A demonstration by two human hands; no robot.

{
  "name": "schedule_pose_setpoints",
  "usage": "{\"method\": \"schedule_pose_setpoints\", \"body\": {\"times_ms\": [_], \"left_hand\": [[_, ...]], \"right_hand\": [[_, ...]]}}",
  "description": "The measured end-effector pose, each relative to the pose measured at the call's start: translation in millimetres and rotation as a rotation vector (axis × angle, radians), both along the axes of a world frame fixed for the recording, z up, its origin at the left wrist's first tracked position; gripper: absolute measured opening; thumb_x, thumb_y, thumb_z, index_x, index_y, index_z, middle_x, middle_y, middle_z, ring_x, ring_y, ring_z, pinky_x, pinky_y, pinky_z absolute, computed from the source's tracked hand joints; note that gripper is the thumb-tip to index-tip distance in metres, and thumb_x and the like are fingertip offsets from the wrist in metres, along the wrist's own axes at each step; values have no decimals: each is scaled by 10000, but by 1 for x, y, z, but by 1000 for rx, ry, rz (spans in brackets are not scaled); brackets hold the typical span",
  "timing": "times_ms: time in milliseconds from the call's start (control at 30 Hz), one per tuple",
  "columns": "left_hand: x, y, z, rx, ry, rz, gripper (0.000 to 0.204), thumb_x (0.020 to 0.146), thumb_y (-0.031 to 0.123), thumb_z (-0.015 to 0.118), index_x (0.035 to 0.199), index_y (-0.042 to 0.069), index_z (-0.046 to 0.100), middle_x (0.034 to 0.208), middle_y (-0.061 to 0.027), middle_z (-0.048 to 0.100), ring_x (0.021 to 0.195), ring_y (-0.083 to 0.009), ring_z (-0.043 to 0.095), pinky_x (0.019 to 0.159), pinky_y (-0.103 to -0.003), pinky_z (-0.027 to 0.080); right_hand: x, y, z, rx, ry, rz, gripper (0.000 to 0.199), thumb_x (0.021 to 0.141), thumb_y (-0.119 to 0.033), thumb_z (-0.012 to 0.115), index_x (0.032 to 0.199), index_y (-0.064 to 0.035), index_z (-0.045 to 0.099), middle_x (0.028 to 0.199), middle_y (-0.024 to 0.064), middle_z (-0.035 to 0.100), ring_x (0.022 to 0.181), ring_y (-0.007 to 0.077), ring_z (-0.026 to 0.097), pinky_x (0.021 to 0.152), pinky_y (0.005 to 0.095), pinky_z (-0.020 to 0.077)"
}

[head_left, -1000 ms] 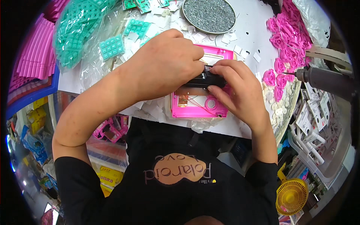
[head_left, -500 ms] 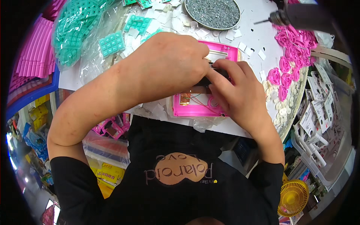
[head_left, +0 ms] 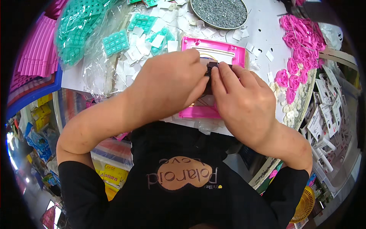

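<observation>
A pink plastic housing (head_left: 239,57) lies on the white table, both hands above its middle. Between my fingertips is a small black plastic part (head_left: 212,65). My left hand (head_left: 167,80) is closed, its thumb and fingers pinched at the left end of the part. Thumb and fingers of my right hand (head_left: 246,95) close around the part from the right. Thin wires show inside the housing, above and below the hands. Most of the black part and the housing's middle are hidden by my fingers.
Turquoise keypads (head_left: 115,42) and white paper pieces (head_left: 143,45) lie to the left, near a clear bag of more keypads (head_left: 74,38). A round metal bowl (head_left: 225,28) of small screws stands at the back. Pink rings (head_left: 294,82) and white discs (head_left: 290,113) are heaped on the right.
My right hand has turned and its elbow swung outward. My left hand has shifted down and left, uncovering more of the housing's far edge. The screwdriver tip at upper right has left view.
</observation>
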State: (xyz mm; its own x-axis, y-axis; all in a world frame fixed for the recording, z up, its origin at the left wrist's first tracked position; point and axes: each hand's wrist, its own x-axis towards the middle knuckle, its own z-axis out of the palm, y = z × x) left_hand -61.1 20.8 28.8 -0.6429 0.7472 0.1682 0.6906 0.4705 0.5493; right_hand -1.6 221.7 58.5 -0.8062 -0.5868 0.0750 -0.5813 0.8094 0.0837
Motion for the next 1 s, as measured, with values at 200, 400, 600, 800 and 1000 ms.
{"method": "schedule_pose_setpoints", "body": {"times_ms": [200, 400, 600, 800, 1000], "left_hand": [[-40, 14, -1, -21, -285, -31, 130, 840, 96, 714, 857, -32, 696, 714, -120, 667, 673, -289, 669, 614, -343, 512], [-61, 24, 1, -106, -626, -16, 135, 837, 119, 703, 864, -13, 689, 696, -50, 655, 638, -91, 587, 589, -284, 472], [-54, 27, 1, -116, -768, 50, 130, 853, 125, 693, 812, 7, 656, 681, 7, 608, 627, -61, 536, 573, -258, 446], [-57, 30, 8, -154, -590, -22, 154, 835, 135, 699, 797, -6, 649, 640, -43, 605, 586, -112, 544, 560, -287, 447], [-78, 32, 6, -148, -384, -273, 179, 838, 168, 710, 837, -8, 675, 644, -88, 627, 578, -195, 593, 575, -337, 472]], "right_hand": [[1, -2, 2, 59, -75, -6, 458, 729, -97, 646, 1162, 47, 694, 1167, 155, 700, 1017, 259, 690, 826, 354, 583], [0, 4, -5, -10, -26, 14, 452, 734, -94, 649, 1163, 40, 692, 1161, 146, 700, 994, 253, 688, 785, 338, 582], [-1, 12, -17, -133, 83, 63, 419, 731, -97, 664, 1121, 53, 696, 1135, 154, 705, 971, 265, 685, 737, 317, 580], [4, 3, -10, -38, 66, 11, 406, 755, -96, 644, 1117, 82, 693, 1117, 207, 703, 995, 314, 674, 846, 383, 569], [11, -7, -4, 117, -9, -87, 542, 758, -123, 701, 1261, 64, 627, 1216, 222, 673, 1109, 329, 629, 1005, 470, 485]]}}
